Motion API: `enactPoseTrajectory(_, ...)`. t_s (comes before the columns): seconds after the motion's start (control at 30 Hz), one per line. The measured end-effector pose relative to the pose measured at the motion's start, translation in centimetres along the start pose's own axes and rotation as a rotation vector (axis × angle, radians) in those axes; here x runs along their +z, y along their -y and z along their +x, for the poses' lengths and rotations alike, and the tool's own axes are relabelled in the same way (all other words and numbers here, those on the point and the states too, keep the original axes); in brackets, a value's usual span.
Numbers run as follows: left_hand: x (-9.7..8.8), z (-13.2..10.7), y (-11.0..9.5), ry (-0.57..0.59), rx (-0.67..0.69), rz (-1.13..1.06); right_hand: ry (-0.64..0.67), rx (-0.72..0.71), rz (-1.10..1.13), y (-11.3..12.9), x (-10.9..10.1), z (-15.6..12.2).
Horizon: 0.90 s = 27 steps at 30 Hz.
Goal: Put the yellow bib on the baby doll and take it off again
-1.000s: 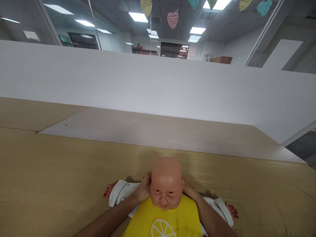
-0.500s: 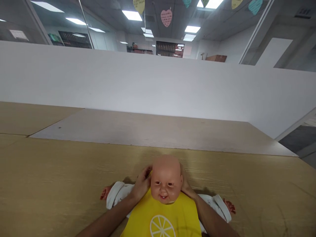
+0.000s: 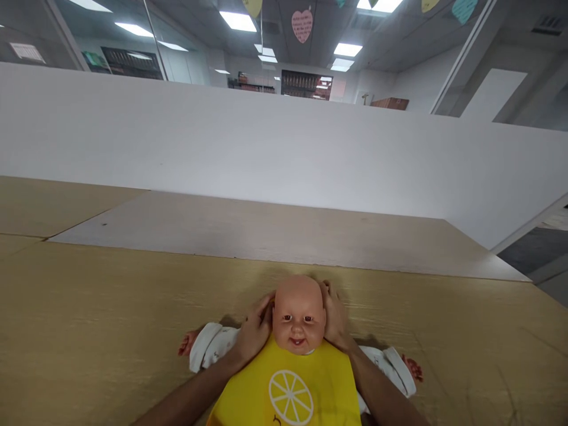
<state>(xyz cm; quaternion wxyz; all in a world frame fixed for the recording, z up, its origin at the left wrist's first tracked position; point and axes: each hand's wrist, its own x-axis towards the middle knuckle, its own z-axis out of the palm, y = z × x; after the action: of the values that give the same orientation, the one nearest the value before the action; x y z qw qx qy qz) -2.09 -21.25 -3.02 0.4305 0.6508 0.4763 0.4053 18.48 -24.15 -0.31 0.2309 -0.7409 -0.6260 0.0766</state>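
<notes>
A baby doll [image 3: 298, 305] lies on its back on the table, bald head away from me and arms spread in white printed sleeves. A yellow bib [image 3: 252, 384] with a white citrus-slice print covers its chest. My left hand [image 3: 255, 327] is closed against one side of the doll's head, and a small bit of yellow bib shows at its fingers. On the other side, my right hand [image 3: 335, 316] presses by the ear and neck with curled fingers. Its fingertips are partly hidden behind the head, and what they hold does not show.
The wooden table [image 3: 110, 296] spreads around the doll, with a paler panel [image 3: 275, 231] along its far side. Behind stands a low white wall [image 3: 266, 148] topped by glass, with paper hearts [image 3: 302, 26] hanging there. A floor gap shows at far right.
My right hand has come up beside the doll's head, so its fingers now show. The head has tipped slightly, and the bib sits a little higher in view. My left hand stays at the head.
</notes>
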Motion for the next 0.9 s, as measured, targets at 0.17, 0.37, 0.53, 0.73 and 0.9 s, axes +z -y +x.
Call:
enactPoseTrajectory(0.17,0.3,0.2,1.5,-0.054,0.007,0.067,0.074,-0.008,-0.286,-0.5,-0.3,0.3)
enactPoseTrajectory(0.37,0.3,0.4,1.7,-0.033,0.04,0.089,0.113,-0.005,-0.385,-0.5,-0.1,0.6)
enactPoseTrajectory(0.53,0.2,0.5,1.6,-0.052,0.038,0.133,0.103,0.007,-0.412,-0.5,0.2,0.6)
enactPoseTrajectory(0.73,0.2,0.6,1.4,-0.037,0.043,0.142,0.113,0.019,-0.413,-0.3,0.3,0.6)
enactPoseTrajectory(0.9,0.1,0.7,1.3,0.026,0.016,0.125,0.137,0.028,-0.434,-0.3,0.2,0.6)
